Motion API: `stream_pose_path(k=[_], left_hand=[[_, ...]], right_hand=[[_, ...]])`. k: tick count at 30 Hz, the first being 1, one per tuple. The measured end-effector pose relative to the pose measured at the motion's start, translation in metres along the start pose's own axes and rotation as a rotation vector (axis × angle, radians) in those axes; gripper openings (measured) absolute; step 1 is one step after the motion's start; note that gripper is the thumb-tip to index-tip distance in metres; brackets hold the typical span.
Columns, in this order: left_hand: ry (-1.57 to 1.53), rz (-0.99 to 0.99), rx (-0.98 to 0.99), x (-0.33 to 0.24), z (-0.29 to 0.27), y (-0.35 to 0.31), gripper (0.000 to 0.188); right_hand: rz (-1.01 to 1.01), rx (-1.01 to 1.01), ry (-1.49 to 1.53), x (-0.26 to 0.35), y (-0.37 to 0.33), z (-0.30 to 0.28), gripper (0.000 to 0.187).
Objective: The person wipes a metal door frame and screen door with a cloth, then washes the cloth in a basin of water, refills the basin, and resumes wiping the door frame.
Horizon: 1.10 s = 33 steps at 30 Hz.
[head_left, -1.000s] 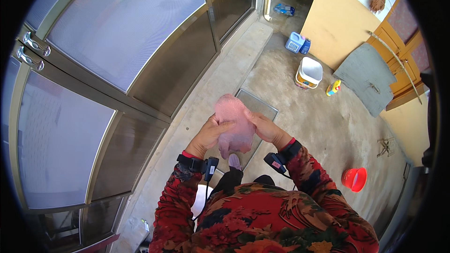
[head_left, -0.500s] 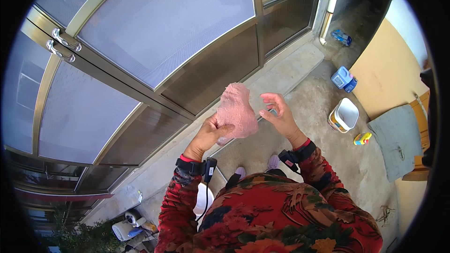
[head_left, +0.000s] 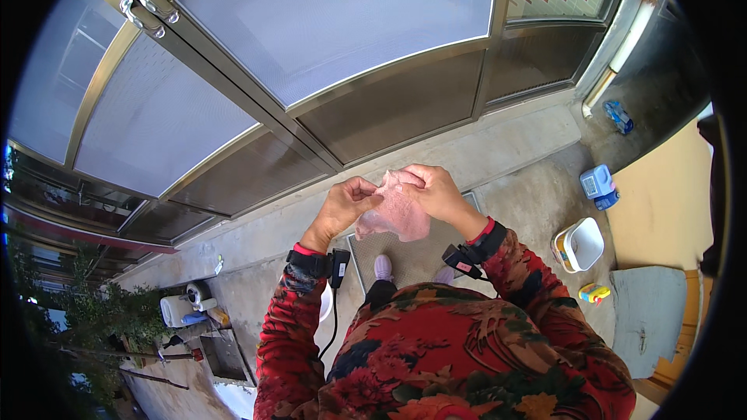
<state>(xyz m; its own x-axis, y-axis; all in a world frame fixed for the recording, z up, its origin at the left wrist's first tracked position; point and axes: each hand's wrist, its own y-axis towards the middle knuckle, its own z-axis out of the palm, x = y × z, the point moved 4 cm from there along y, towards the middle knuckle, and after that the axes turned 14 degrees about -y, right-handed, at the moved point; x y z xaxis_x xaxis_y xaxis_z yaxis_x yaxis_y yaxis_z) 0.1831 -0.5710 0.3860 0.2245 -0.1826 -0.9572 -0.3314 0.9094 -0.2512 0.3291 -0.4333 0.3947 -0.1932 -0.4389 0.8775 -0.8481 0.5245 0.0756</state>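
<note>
A thin, textured pink cloth (head_left: 398,219) hangs in front of my body, pinched along its upper edge. My left hand (head_left: 342,206) is closed on the edge's left part, with thumb and forefinger together. My right hand (head_left: 440,196) grips the same cloth close beside it, thumb over the edge. The lower part of the cloth drops loose between and below the hands. Some of my fingertips are hidden in its folds. Both wrists carry black straps with small dark boxes.
Ahead stands a metal-framed glass door (head_left: 342,23) with two silver handles (head_left: 149,9), above a concrete step (head_left: 529,137). To the right are a white bucket (head_left: 580,246), a blue jug (head_left: 597,183) and a yellow bottle (head_left: 594,293). Plants (head_left: 101,319) grow at lower left.
My right hand, open and apart from the cloth before, has closed on its upper edge. The cloth has come down slightly and hangs folded lower. The view has shifted left.
</note>
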Motion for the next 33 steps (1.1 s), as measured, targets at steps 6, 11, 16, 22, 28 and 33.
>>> stream_pose_path(k=[6, 11, 16, 22, 28, 33], left_hand=[[-0.100, 0.084, -0.385, 0.057, -0.045, -0.010, 0.066], [-0.929, -0.012, -0.068, 0.081, -0.050, -0.005, 0.084], [-1.259, 0.115, 0.005, 0.041, -0.099, 0.000, 0.082], [-1.230, 0.313, 0.002, -0.009, -0.184, 0.003, 0.049], [-1.187, 0.336, -0.066, -0.031, -0.263, 0.001, 0.046], [-1.176, 0.528, -0.217, -0.056, -0.319, 0.004, 0.035]], right_hand=[[-0.158, -0.237, -0.200, 0.033, 0.022, 0.025, 0.018], [0.076, 0.190, 0.274, 0.028, 0.056, 0.105, 0.022], [0.196, 0.082, 0.187, 0.043, 0.107, 0.172, 0.036], [-0.396, -0.133, -0.291, 0.119, 0.168, 0.233, 0.027], [-0.524, -0.075, -0.404, 0.184, 0.206, 0.267, 0.047], [-0.840, -0.086, -0.625, 0.270, 0.231, 0.232, 0.036]])
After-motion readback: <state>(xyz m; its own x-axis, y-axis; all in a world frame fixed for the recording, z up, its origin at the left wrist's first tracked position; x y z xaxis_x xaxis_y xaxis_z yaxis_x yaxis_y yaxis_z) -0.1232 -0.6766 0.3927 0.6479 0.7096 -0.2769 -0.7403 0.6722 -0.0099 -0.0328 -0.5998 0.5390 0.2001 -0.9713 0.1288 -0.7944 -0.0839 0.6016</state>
